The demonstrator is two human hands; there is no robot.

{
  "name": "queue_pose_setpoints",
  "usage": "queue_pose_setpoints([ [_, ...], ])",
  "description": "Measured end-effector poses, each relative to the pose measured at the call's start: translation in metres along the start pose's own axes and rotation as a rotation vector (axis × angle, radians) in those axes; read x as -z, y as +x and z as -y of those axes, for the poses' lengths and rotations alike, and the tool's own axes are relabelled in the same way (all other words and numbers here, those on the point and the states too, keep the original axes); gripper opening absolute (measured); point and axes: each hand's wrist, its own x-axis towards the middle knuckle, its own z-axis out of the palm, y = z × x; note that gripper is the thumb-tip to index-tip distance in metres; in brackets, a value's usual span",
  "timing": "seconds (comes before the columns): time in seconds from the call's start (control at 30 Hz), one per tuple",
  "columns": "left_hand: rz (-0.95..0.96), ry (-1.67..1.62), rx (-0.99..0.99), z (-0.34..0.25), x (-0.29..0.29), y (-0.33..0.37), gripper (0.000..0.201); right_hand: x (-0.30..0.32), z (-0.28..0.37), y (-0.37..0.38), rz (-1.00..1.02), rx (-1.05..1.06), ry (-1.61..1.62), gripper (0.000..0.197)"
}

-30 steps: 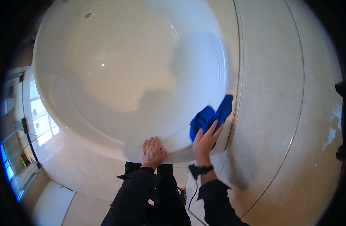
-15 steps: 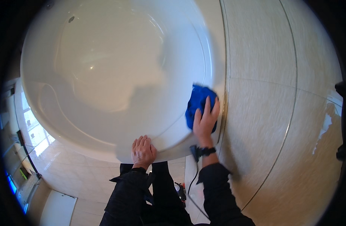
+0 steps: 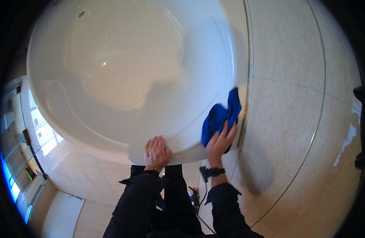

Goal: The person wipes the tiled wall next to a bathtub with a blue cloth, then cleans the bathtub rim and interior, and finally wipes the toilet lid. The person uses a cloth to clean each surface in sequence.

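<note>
A large white bathtub (image 3: 150, 131) with a rounded rim fills the upper left and middle. My right hand (image 3: 222, 139) is closed on a bunched blue cloth (image 3: 217, 119), which lies against the tub's right rim near the tiled wall; one fold of it sticks up past my fingers. The palm and the cloth's underside are hidden. Flat on the near rim rests my left hand (image 3: 156, 152), with its fingers stretched out side by side and nothing in it. A black device with a cable (image 3: 208, 173) is strapped to my right wrist.
Beige wall tiles (image 3: 285, 107) border the tub on the right. Glossy floor tiles (image 3: 95, 178) run along its near left side. A white panel (image 3: 63, 214) is at the lower left. Beside my legs on the floor sits a small dark object (image 3: 193, 196).
My right hand has drawn slightly nearer along the rim, and the cloth has changed shape, with a fold now raised. My left hand stays on the rim. The whole view has shifted a little.
</note>
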Motion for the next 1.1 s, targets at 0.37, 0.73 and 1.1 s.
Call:
queue_pose_setpoints([
  [0.37, 0.011, 0.031, -0.016, 0.001, -0.004, -0.001, 0.034, 0.007, 0.049, -0.125, 0.155, 0.072, 0.123, 0.067],
  [0.73, 0.000, 0.007, -0.016, -0.005, 0.001, 0.004, 0.032, 0.023, -0.029, 0.073, 0.020, 0.145, 0.023, 0.063],
  [1.1, -0.017, 0.000, -0.035, -0.007, -0.003, 0.005, 0.031, 0.023, 0.013, -0.079, 0.085, 0.035, 0.055, 0.064],
])
